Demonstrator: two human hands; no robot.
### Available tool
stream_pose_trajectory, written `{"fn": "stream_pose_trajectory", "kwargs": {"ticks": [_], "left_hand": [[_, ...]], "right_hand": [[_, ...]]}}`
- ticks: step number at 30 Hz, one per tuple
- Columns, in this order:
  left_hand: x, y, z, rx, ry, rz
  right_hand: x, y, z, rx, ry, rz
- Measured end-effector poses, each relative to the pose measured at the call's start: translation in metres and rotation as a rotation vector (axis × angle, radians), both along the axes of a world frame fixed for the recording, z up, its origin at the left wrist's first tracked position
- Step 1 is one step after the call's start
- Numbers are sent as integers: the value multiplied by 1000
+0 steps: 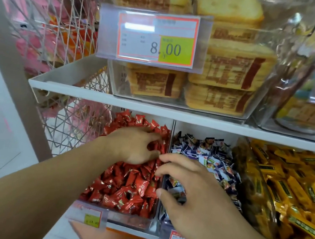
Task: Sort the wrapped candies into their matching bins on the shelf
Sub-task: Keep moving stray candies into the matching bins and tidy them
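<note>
On the lower shelf, red wrapped candies fill a clear bin. Purple and white wrapped candies fill the bin to its right. My left hand lies deep in the red bin, its thumb and curled fingers closed round a few red candies near the divider. My right hand hovers over the divider between the two bins. Its fingers are spread and bent, with the fingertips at the red candies and the thumb over a purple one. I see nothing pinched in it.
A bin of yellow wrapped bars stands on the right. The upper shelf holds clear tubs of yellow cake packs and a price tag hanging close above my hands. A wire mesh rack stands on the left.
</note>
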State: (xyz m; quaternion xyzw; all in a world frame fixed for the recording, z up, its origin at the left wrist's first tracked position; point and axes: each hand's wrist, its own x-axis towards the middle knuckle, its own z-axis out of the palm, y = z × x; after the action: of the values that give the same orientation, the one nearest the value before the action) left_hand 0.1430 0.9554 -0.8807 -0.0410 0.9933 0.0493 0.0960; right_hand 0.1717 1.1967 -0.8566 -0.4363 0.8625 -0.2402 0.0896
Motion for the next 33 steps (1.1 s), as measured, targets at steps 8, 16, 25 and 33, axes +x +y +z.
{"fn": "stream_pose_trajectory", "kwargs": {"ticks": [8,16,25,33], "left_hand": [[36,-6,15,-14,-65,-80],[57,-10,26,-37,-122,-111],[11,8,39,228,158,52],[-21,5,-4,-97,-145,-67]], "right_hand": [[5,0,1,-23,-4,-10],[4,3,4,-25,-24,6],[2,-1,4,-14,-24,3],[0,0,2,6,-12,5]]}}
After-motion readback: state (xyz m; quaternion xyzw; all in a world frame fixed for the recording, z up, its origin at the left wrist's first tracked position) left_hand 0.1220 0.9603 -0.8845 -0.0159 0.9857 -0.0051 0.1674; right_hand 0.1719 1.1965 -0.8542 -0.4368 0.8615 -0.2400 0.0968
